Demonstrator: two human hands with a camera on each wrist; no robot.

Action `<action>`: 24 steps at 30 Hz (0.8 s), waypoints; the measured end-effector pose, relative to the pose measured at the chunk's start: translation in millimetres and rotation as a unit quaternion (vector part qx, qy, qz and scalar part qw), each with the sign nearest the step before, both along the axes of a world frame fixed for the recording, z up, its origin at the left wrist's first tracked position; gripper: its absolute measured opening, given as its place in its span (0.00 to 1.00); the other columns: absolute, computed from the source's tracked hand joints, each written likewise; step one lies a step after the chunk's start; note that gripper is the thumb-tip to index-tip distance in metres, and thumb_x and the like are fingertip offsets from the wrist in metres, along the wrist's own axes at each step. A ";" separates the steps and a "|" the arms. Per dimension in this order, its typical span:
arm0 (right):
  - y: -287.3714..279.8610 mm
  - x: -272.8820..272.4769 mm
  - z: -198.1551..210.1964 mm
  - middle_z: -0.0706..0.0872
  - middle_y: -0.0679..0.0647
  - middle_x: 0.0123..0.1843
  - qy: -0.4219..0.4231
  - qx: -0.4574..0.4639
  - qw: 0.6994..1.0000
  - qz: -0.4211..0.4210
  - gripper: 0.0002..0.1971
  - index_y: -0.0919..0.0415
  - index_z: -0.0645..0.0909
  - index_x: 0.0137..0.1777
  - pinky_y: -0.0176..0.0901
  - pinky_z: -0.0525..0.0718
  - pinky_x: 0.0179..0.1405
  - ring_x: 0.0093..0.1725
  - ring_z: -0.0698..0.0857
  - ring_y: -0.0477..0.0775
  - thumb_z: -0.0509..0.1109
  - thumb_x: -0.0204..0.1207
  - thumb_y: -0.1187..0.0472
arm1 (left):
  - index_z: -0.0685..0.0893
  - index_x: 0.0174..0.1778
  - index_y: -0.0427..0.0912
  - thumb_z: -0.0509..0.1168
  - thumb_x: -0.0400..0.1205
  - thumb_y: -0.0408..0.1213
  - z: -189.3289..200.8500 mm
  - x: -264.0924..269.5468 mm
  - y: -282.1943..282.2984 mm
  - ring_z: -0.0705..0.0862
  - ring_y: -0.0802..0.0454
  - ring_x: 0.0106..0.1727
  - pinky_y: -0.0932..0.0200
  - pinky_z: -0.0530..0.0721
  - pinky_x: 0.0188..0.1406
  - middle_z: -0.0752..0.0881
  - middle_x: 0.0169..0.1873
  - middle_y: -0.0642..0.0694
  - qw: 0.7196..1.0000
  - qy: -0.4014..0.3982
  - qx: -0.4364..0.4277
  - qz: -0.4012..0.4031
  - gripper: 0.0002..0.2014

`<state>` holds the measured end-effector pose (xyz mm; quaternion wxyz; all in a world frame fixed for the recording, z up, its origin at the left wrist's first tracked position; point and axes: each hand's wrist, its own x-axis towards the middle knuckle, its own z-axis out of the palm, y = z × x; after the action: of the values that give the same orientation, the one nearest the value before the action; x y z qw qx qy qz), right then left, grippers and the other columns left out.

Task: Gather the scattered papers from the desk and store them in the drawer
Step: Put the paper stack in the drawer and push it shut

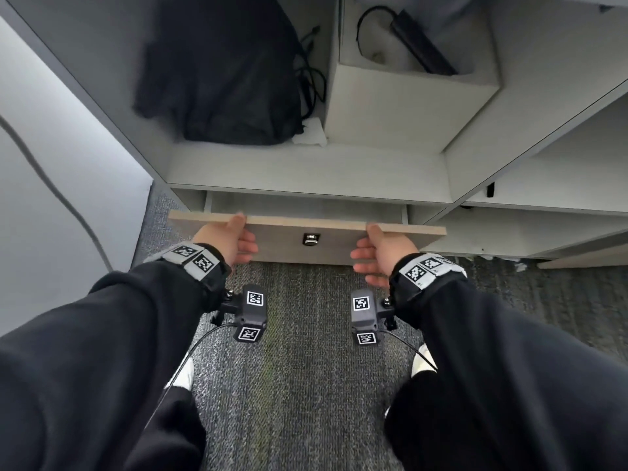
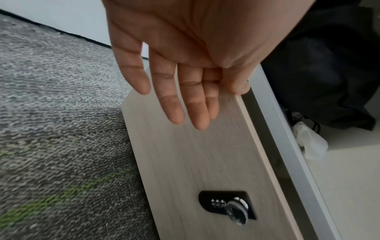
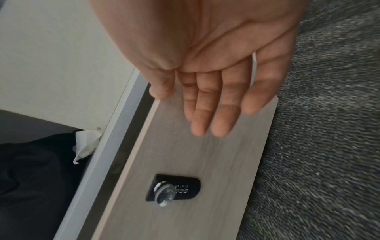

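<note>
**Both hands flat on the drawer front**

Grey speckled carpet (image 1: 299,368) with faint green streaks fills the floor below me, and against it stands the pale grey shelving unit (image 1: 306,171), which I see from above. Its lower shelf carries a large black fabric bag (image 1: 221,73) on the left, a tangle of black cables (image 1: 311,79) beside it, and a crumpled white tissue (image 1: 311,132) at the bag's front corner. To the right sits a pale open-topped box compartment (image 1: 407,103) with a black elongated device (image 1: 424,42) and its cord inside.

Under the shelf, the light wood-grain drawer (image 1: 306,243) stands slightly pulled out; a narrow dark gap shows between its front panel and the cabinet. I cannot see any papers: the drawer's inside is hidden from me.

My left hand (image 1: 227,241) lies on the left part of the drawer front, fingers (image 2: 180,100) straight and flat on the wood, thumb over the top edge. My right hand (image 1: 382,253) mirrors it on the right part, fingers (image 3: 207,110) straight against the panel, thumb hooked on the top edge. Neither hand holds anything; both are spread wide.

Between my hands, in the middle of the panel, sits the small black combination lock with a silver knob (image 1: 311,239).
</note>
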<state>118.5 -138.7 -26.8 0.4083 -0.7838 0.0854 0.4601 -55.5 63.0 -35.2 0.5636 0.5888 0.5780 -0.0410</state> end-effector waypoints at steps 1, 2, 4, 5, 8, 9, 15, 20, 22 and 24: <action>2.8 3.8 -1.9 0.92 0.51 0.43 -0.003 0.011 1.000 -0.006 0.24 0.61 0.83 0.57 0.40 0.79 0.29 0.33 0.86 0.52 0.57 0.86 0.40 | 0.86 0.48 0.40 0.51 0.89 0.58 -0.8 4.1 4.1 0.88 0.51 0.35 0.58 0.76 0.27 0.92 0.42 0.45 1.000 -0.002 0.004 -0.005 0.27; 4.5 7.5 -3.1 0.91 0.51 0.43 -0.008 0.023 1.000 -0.008 0.23 0.61 0.83 0.58 0.39 0.79 0.27 0.30 0.85 0.50 0.59 0.86 0.41 | 0.86 0.47 0.41 0.50 0.89 0.58 -3.6 8.3 8.9 0.88 0.50 0.37 0.57 0.76 0.30 0.92 0.43 0.45 1.000 -0.004 0.003 -0.011 0.27; 5.2 13.2 -6.4 0.91 0.51 0.45 -0.022 0.046 0.999 0.000 0.20 0.62 0.79 0.65 0.38 0.79 0.23 0.28 0.85 0.47 0.64 0.85 0.46 | 0.84 0.48 0.43 0.50 0.88 0.57 -7.2 15.4 14.3 0.88 0.48 0.40 0.55 0.76 0.35 0.92 0.46 0.45 1.000 -0.012 -0.003 -0.017 0.24; 5.5 15.6 -7.1 0.91 0.52 0.46 -0.031 0.054 0.998 0.007 0.18 0.62 0.78 0.67 0.37 0.79 0.21 0.28 0.85 0.47 0.66 0.85 0.50 | 0.83 0.50 0.44 0.51 0.88 0.57 -7.7 18.9 15.1 0.87 0.49 0.42 0.55 0.76 0.36 0.91 0.47 0.46 1.000 -0.018 -0.006 -0.018 0.23; 9.1 22.8 -4.6 0.89 0.53 0.47 -0.045 0.068 0.997 0.013 0.13 0.62 0.78 0.66 0.35 0.77 0.17 0.28 0.84 0.50 0.67 0.84 0.60 | 0.80 0.62 0.46 0.58 0.86 0.55 -8.3 28.1 16.2 0.88 0.49 0.42 0.57 0.77 0.35 0.89 0.49 0.49 0.999 -0.046 0.014 -0.020 0.18; 11.0 25.3 -2.9 0.88 0.54 0.47 -0.043 0.073 0.996 0.010 0.12 0.61 0.77 0.66 0.35 0.76 0.16 0.28 0.84 0.50 0.67 0.84 0.61 | 0.79 0.64 0.46 0.61 0.85 0.53 -8.2 31.2 16.8 0.89 0.49 0.42 0.58 0.77 0.35 0.89 0.50 0.49 0.998 -0.053 0.021 -0.018 0.18; 10.7 22.9 -0.5 0.89 0.57 0.55 -0.047 0.069 0.996 0.020 0.16 0.56 0.73 0.70 0.37 0.78 0.18 0.27 0.86 0.50 0.67 0.83 0.62 | 0.76 0.68 0.45 0.65 0.82 0.37 -5.4 31.2 10.0 0.92 0.47 0.48 0.58 0.78 0.30 0.85 0.60 0.46 0.998 -0.040 0.028 -0.029 0.18; -6.5 13.8 26.6 0.89 0.56 0.49 -0.050 0.079 0.996 0.017 0.11 0.55 0.78 0.65 0.35 0.75 0.18 0.28 0.84 0.50 0.66 0.85 0.58 | 0.78 0.67 0.48 0.64 0.83 0.40 22.8 16.9 -7.9 0.91 0.46 0.49 0.56 0.81 0.32 0.86 0.56 0.49 0.992 -0.045 0.070 -0.090 0.16; -19.2 6.4 45.3 0.90 0.56 0.50 -0.052 0.087 0.995 0.021 0.10 0.57 0.79 0.63 0.37 0.77 0.20 0.28 0.84 0.49 0.66 0.85 0.57 | 0.83 0.57 0.48 0.63 0.84 0.41 40.6 7.8 -19.5 0.91 0.44 0.50 0.57 0.80 0.31 0.89 0.51 0.47 0.990 -0.040 0.070 -0.119 0.08; -31.5 -2.8 67.9 0.91 0.56 0.51 -0.051 0.097 0.994 0.024 0.10 0.56 0.80 0.62 0.39 0.78 0.23 0.29 0.85 0.49 0.67 0.85 0.55 | 0.84 0.53 0.49 0.61 0.86 0.41 60.8 0.2 -35.8 0.91 0.49 0.48 0.62 0.78 0.30 0.90 0.50 0.47 0.985 -0.059 0.073 -0.145 0.07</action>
<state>115.8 -170.3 41.1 0.4748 -0.7649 0.0004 0.4353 -55.3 27.2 25.6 0.5402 0.7071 0.4539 -0.0451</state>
